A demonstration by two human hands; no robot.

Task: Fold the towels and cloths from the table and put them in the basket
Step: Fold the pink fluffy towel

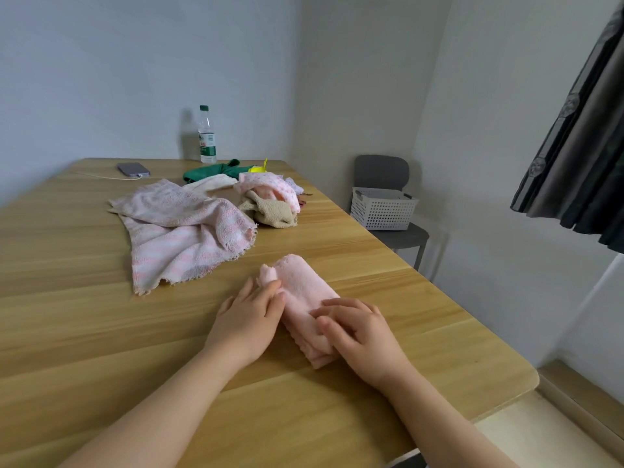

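A small pink cloth (301, 287), folded into a narrow strip, lies on the wooden table (84, 332) near its right edge. My left hand (248, 319) lies along the cloth's left side, fingers straight, fingertips touching its far corner. My right hand (358, 332) rests on the near part of the cloth, fingers pressing it down. Farther back lie a large pink striped towel (179, 231), a beige cloth (270, 211), a pink dotted cloth (270, 185), a cream cloth (212, 184) and a green cloth (209, 170). The white perforated basket (381, 211) stands on a grey chair (395, 197) to the right of the table.
A water bottle (207, 136) stands at the table's far edge, with a phone (133, 169) on a charging cable to its left. A dark curtain (580, 130) hangs at the right. Walls close off the back and the right.
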